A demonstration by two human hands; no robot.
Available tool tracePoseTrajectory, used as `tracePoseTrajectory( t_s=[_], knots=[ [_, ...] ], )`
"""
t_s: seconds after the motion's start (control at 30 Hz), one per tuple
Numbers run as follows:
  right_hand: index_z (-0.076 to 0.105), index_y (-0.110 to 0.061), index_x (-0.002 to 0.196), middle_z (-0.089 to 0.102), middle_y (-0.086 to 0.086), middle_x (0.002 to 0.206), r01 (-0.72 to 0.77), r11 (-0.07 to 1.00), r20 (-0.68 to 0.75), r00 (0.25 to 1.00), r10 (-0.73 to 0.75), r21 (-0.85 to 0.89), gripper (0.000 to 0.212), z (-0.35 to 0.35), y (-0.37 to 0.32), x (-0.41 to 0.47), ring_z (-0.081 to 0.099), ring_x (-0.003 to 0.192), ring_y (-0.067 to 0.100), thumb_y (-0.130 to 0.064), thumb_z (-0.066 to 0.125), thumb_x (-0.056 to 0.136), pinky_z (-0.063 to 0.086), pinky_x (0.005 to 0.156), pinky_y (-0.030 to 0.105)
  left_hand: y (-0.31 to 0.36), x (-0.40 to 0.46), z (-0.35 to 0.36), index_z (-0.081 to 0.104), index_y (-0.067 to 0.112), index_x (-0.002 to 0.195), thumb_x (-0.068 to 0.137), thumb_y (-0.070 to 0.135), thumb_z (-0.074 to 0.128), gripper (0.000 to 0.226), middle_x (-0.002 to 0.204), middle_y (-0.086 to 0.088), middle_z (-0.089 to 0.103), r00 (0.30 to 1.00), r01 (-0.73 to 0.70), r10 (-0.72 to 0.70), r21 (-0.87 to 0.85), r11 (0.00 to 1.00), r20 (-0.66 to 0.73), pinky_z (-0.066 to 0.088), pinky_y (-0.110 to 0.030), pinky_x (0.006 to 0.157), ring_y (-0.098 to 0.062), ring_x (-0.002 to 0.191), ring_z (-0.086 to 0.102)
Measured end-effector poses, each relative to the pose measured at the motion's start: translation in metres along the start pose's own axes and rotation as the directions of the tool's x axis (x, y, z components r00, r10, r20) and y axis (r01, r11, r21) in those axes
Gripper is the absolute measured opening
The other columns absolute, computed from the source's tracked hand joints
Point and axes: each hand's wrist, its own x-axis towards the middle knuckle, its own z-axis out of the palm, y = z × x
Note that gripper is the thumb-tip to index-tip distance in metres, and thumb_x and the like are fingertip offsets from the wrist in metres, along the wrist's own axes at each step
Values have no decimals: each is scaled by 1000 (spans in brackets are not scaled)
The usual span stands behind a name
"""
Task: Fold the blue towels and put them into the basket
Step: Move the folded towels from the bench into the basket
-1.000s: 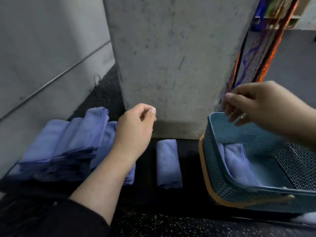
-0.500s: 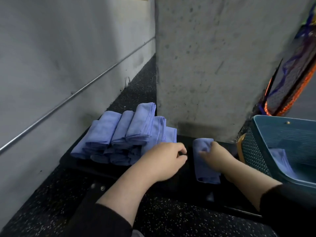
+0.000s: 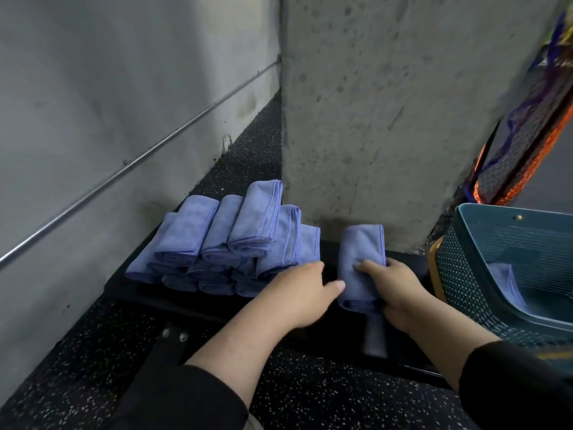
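since half a second back, right hand [image 3: 392, 285] has settled further onto the folded towel [image 3: 361, 262], fingers now curling over its near half, thumb side tucked at the near edge; left hand [image 3: 302, 288] has slid rightward, fingers relaxed and extended, tip just beside the towel's left edge, grasping nothing. nearest: speckled floor and both dark sleeves. next out: black tabletop [image 3: 403, 256], a low platform carrying the single folded towel between the hands. right grip is closing round that towel near its lower end; whether it is lifted yet cannot tell. handling judgement: soft microfibre-looking cloth, light, limp, no stiffness; folds will spring open if taken by one layer. best hold is across the full thickness at the near folded end, thumb under, fingers over, with the left hand supporting the far end. low slip risk, nothing fragile. left and further off: stack of folded towels [image 3: 229, 240], several layers, touching each other. right: teal basket [image 3: 459, 274] with perforated wall, one towel already inside [image 3: 504, 282]. far: concrete pillar [image 3: 387, 103] and grey wall.
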Motion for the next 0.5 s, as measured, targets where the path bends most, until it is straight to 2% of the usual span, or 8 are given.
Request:
tracePoseTrajectory(
  t_s=[0.03,0.1,0.13,0.17,0.27,0.37,0.5],
  knots=[
    [66,-6,107,74,18,97,32,997,22,999,-34,75,23,2,-8,-8,72,91,38,-11,72,86,59,86,54,3,3,0,47,15,142,98,60,45,63,140,-11,58,999,37,-39,-62,997,-38,48,-40,103,-30,125,58],
    [66,-7,105,76,16,96,93,981,65,992,-106,169,17,2,-25,-27,73,92,35,-8,68,89,59,86,50,9,6,-2,54,15,126,95,63,47,58,108,-12,72,994,56,-82,-289,956,-79,61,-45,79,-32,87,74],
    [66,-6,106,76,15,95,120,973,86,987,-139,197,17,0,-34,-36,73,91,34,-8,66,90,60,85,48,14,6,-4,57,16,117,94,62,50,52,94,-9,73,993,39,-79,-405,913,-83,63,-46,68,-31,71,74],
    [67,-6,107,76,15,96,144,965,98,981,-168,218,17,-3,-43,-44,74,90,32,-9,65,91,60,83,46,20,6,-6,59,16,107,94,60,53,46,85,-7,72,994,4,-58,-487,873,-96,62,-47,62,-29,64,73],
    [68,-7,108,76,15,100,222,952,87,966,-245,210,24,-22,-73,-61,73,95,32,-23,69,90,58,90,52,43,3,-10,59,18,88,94,45,63,27,74,0,69,981,-157,42,-638,754,-192,53,-36,50,-23,56,68],
    [70,-11,106,77,10,99,296,945,114,943,-312,137,21,-55,-103,-76,74,95,29,-27,70,92,58,90,50,67,2,-13,62,15,91,94,30,68,16,66,1,68,949,-299,119,-713,635,-292,44,-34,47,-20,50,61],
    [73,-11,104,77,5,95,340,940,176,925,-337,14,15,-121,-134,-86,74,87,25,-20,68,93,60,81,43,101,5,-6,65,13,98,97,26,65,13,72,-2,70,918,-396,243,-745,537,-313,44,-32,47,-24,53,63]
  ],
)
